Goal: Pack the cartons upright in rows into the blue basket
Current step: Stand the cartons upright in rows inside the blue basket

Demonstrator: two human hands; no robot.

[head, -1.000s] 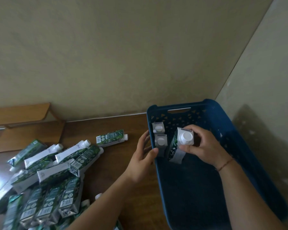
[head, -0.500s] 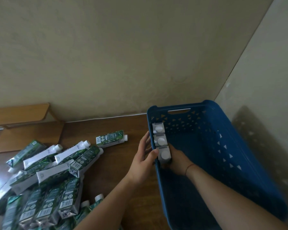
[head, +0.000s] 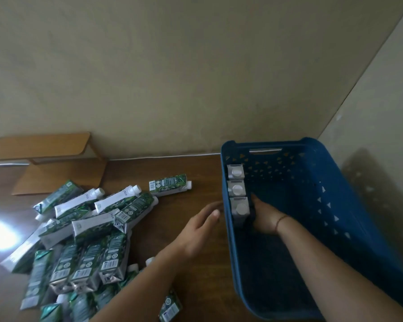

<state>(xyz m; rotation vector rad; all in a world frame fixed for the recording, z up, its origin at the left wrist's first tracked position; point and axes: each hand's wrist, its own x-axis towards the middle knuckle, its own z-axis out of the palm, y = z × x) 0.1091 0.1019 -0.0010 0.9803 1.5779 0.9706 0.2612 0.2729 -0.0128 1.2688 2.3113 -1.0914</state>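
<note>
a: cartons first: three stand upright in the basket (head: 349, 173), in a row against its wall at nine o'clock, caps up. the newest carton (head: 240, 211) is the nearest of the three, touching the one at its twelve o'clock.

b: and the hands?

a: the right hand (head: 264, 216) is down inside the basket at the carton's three o'clock side, fingers curled against it. how firmly it grips, i cannot tell; the carton hides the fingertips. the left hand (head: 201, 225) is outside the wall at nine o'clock, fingers loosely spread, holding nothing, close to the rim.

b: so how to finish this well?

a: i'd press the carton flush to the wall and to its neighbour before letting go, so no gap starts the row crooked. let go straight upward, or a finger may drag it over.

b: risk?

a: these are tall and narrow; with open floor at its six o'clock, it could topple that way.

b: next one?

a: the pile (head: 84, 240) lies on the table (head: 196, 287) at nine o'clock, all on their sides. the lone carton (head: 170, 183) looks easiest to lift.
</note>
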